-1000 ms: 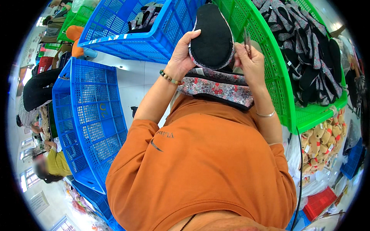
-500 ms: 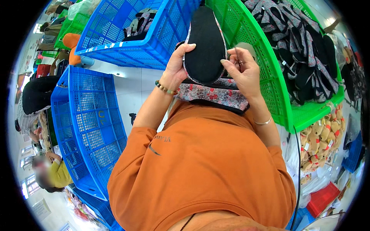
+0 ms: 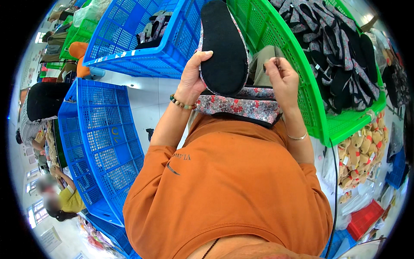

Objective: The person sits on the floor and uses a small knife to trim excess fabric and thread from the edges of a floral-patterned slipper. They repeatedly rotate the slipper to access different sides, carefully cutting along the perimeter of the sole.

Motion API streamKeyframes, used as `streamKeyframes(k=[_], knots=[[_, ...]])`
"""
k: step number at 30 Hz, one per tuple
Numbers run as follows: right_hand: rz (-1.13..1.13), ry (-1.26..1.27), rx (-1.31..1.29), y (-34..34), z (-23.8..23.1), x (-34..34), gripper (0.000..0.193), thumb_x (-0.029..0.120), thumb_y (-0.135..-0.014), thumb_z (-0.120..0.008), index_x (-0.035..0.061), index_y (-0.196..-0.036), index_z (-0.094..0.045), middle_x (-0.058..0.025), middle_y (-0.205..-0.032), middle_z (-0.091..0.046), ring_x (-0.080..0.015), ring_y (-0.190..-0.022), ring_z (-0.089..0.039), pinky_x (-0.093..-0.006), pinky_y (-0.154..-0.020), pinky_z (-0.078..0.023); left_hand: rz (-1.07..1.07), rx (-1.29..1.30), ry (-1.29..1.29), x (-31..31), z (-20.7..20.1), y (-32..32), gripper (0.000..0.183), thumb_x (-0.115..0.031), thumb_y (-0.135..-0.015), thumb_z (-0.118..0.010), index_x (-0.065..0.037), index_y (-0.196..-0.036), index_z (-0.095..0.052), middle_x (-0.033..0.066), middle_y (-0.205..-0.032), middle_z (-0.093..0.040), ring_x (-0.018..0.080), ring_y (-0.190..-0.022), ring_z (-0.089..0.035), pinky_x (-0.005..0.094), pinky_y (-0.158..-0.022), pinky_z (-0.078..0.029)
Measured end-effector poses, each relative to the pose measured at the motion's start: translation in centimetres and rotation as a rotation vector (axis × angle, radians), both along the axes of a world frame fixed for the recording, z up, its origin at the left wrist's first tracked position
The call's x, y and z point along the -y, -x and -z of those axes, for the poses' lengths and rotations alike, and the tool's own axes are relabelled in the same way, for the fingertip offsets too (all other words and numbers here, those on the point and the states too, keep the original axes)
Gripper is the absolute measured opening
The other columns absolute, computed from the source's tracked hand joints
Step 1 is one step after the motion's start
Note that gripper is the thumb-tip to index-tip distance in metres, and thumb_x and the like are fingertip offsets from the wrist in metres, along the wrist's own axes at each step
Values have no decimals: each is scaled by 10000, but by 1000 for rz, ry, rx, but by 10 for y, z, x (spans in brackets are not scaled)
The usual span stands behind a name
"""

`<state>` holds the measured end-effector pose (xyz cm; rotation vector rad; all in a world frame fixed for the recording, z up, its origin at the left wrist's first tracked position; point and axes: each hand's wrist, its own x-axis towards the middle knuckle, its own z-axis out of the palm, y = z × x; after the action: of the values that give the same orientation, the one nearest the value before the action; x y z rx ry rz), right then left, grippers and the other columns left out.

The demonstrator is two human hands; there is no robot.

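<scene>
My left hand [image 3: 193,78] grips a slipper [image 3: 224,47] by its edge, thumb lying on the black sole. The sole faces me, and patterned fabric shows along its rim. To the right, apart from the slipper, my right hand [image 3: 283,82] is raised with its fingers pinched. A thin dark thing, too small to make out, sticks up from those fingers. Across my lap lies a floral grey and red slipper-like piece [image 3: 237,105] with black edging, partly covered by the held slipper.
A green crate [image 3: 297,82] heaped with slippers [image 3: 336,56] stands at my right. Ahead is a blue crate [image 3: 168,56] with a few slippers; another blue crate [image 3: 108,142] is at left. Plush toys [image 3: 360,151] lie at far right. A black cable [image 3: 335,194] hangs beside me. Other people work at far left.
My right hand has drawn away from the slipper's edge to the right, fingers now pinched closer together. The slipper, in my left hand, has shifted slightly left.
</scene>
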<state>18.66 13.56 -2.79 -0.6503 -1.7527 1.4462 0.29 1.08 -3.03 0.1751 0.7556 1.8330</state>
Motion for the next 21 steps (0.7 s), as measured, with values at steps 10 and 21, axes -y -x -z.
streamKeyframes(k=[10,21], knots=[[-46,-592,151,11,-16,17,260,145,-715,-717,33,-897,-569,-68,-747,-551,-203,-575,-562,-290,-502,-449,33,-210,-76,1,-4,-9,385,-73,-789,-578,58,-1143,-503,162,-1036,-617,222,-879,-650,347,-785,-555],[-59,-101,-14,8,-4,13,96,100,-888,-576,16,-843,-564,1,-683,-482,-64,-607,-424,-223,-514,-356,9,-133,-48,15,-6,-10,366,-75,-781,-582,62,-1117,-535,172,-1061,-619,246,-921,-642,351,-827,-537]])
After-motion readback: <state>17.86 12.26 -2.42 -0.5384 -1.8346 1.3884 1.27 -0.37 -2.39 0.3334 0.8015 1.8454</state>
